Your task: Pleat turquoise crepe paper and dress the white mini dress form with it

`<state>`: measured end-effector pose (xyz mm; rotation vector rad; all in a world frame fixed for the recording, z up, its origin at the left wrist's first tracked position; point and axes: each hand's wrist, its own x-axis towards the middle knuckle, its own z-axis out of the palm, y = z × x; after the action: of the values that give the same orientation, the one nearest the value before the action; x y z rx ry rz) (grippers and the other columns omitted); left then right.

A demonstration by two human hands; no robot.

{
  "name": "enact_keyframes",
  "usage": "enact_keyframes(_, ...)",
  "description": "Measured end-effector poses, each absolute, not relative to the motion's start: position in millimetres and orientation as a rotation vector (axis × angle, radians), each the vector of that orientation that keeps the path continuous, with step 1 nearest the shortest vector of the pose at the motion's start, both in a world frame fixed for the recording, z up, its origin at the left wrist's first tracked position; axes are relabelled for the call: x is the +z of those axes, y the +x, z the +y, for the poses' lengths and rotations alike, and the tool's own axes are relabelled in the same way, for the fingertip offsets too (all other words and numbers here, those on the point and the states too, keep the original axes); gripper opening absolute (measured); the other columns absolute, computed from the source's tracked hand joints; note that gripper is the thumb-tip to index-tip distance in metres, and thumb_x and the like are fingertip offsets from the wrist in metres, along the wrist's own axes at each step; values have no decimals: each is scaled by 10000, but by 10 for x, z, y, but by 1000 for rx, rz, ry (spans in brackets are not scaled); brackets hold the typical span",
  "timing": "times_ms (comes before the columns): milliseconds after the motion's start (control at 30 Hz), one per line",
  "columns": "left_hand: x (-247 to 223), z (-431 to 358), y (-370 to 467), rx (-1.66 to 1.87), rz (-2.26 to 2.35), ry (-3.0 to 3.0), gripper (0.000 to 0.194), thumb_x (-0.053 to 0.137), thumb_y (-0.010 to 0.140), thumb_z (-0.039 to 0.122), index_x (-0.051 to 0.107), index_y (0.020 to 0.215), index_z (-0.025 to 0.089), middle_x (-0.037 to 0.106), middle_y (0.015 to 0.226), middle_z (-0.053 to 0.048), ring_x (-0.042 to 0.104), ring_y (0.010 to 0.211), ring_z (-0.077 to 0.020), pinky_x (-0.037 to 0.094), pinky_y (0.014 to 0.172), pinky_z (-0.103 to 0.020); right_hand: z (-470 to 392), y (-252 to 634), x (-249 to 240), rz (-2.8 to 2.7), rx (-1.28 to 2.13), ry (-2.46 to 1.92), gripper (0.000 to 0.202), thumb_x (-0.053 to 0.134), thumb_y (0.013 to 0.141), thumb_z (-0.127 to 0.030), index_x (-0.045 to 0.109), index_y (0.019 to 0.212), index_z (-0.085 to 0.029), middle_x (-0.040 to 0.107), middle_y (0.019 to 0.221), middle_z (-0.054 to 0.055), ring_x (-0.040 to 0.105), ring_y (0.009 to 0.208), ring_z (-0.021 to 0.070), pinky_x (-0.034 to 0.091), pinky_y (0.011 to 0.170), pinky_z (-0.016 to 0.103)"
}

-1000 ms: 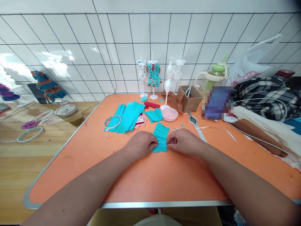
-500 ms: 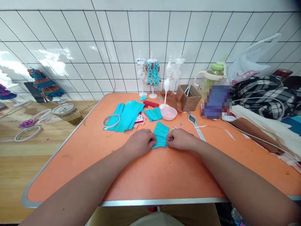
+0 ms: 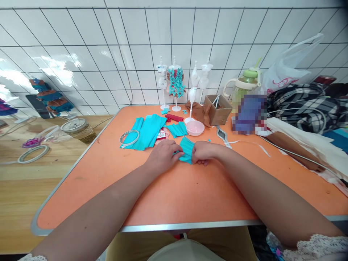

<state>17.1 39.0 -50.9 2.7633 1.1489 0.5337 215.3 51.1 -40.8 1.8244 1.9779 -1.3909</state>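
Note:
A small pleated piece of turquoise crepe paper (image 3: pixel 187 145) lies on the orange table between my hands. My left hand (image 3: pixel 165 154) pinches its left edge, the fingertips resting on the folds. On the right edge my right hand (image 3: pixel 205 152) is closed, with its fingers curled under and partly hidden. Just beyond is another pleated turquoise piece (image 3: pixel 177 129). Larger turquoise sheets (image 3: pixel 149 132) are spread to the left, and a roll of white tape (image 3: pixel 129 137) rests on them. A pink bowl (image 3: pixel 195 128) stands behind my right hand.
Several small white dress forms (image 3: pixel 192 92) stand at the back, one dressed in turquoise and red. To the right are a cardboard box (image 3: pixel 218 110), scissors (image 3: pixel 222 135), a green-lidded jug (image 3: pixel 247 81) and a checked cloth (image 3: pixel 296 105). A glass jar (image 3: pixel 78 129) is at left.
Both hands have shifted slightly away from me with the paper piece, which is now turned a little. My right fingers have curled under, and my left fingers reach further over the paper.

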Motion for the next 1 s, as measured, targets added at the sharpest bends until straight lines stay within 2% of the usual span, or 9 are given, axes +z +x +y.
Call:
enact_keyframes(233,-453,348,191,698,1115,2688,329,505,886,460,707,844,204,680,794,-37,577,793,-171,403,781,-319,544,2167,-433,2015,-1363,1764,96,650,563,-231,607,587,-148,619,563,21,585,500,139,519,479,255)
enact_keyframes(367,-376,315,160,604,917,2769,312,586,822,492,699,951,232,680,897,-43,576,888,-192,383,825,-324,543,2165,-408,2040,-1295,1725,103,653,565,-241,616,598,-151,618,567,23,568,492,132,518,479,257)
enact_keyframes(433,-362,300,157,434,820,2843,255,587,836,430,689,1000,264,678,944,-30,566,930,-195,364,832,-326,535,2165,-384,2047,-1278,1705,98,653,570,-240,616,598,-154,613,558,20,569,498,133,515,483,253)
enact_keyframes(567,-392,299,156,255,798,2889,190,522,878,255,698,947,275,681,934,-10,563,929,-177,328,826,-329,520,2173,-345,2059,-1287,1684,105,659,591,-250,608,583,-158,610,546,14,572,499,130,499,477,239)
enact_keyframes(700,-410,305,147,250,822,2886,229,526,855,223,672,1024,275,679,961,-18,561,929,-180,313,847,-342,541,2186,-343,2041,-1338,1682,143,691,577,-273,599,585,-164,611,546,4,571,504,124,487,478,227)
enact_keyframes(800,-405,304,142,208,815,2921,225,501,861,207,699,941,280,681,899,-15,556,912,-183,303,863,-356,551,2205,-352,2031,-1389,1678,137,684,577,-260,586,577,-164,596,538,0,557,490,121,485,479,234)
enact_keyframes(1000,-389,300,132,200,822,2989,261,468,870,187,713,902,272,667,831,-22,543,885,-175,281,918,-374,388,2357,-389,2272,-1319,1759,138,602,684,-299,598,630,-172,584,592,-5,525,512,110,432,489,220)
